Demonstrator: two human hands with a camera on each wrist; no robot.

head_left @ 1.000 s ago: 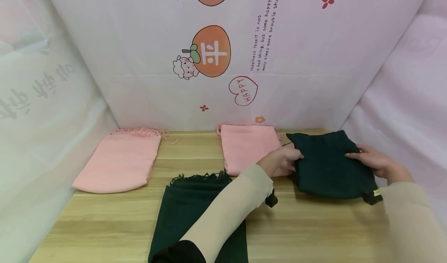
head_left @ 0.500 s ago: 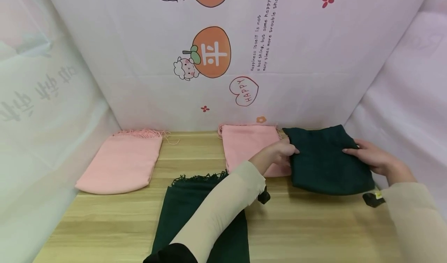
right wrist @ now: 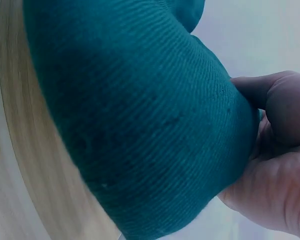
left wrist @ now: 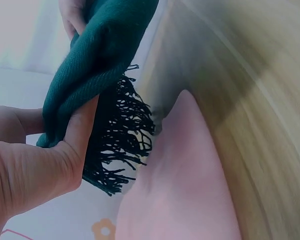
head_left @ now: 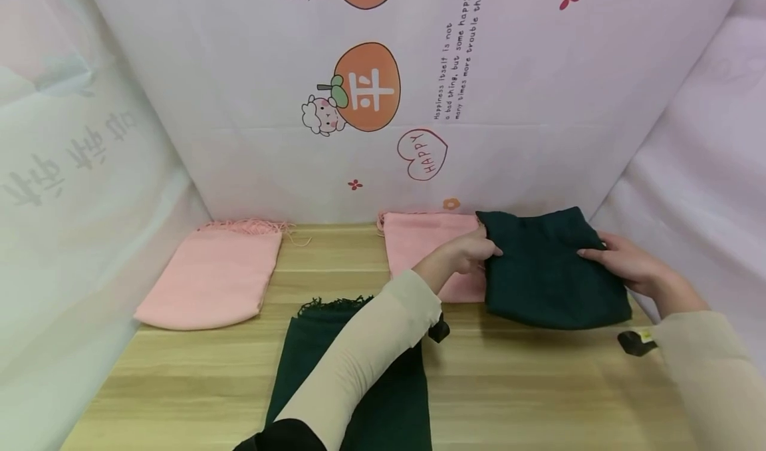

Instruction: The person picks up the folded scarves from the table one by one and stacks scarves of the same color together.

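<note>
A folded dark green scarf hangs between my two hands at the right of the head view, its lower edge sagging above the table. My left hand pinches its left side, thumb in front. The right side is gripped by my right hand, with the thumb on the near face and the fingers behind. In the left wrist view, a dark fringe dangles from the scarf's far side. A folded pink scarf lies on the table behind my left hand, its right part covered by the green one in the head view.
Another folded pink scarf lies at the back left, fringe toward the wall. A second dark green scarf lies front centre, partly under my left sleeve in view. White printed cloth walls enclose the wooden table.
Both hands have carried the green scarf a little leftward and up toward the back wall, so it overlaps more of the middle pink scarf. The scarves on the table stay put.
</note>
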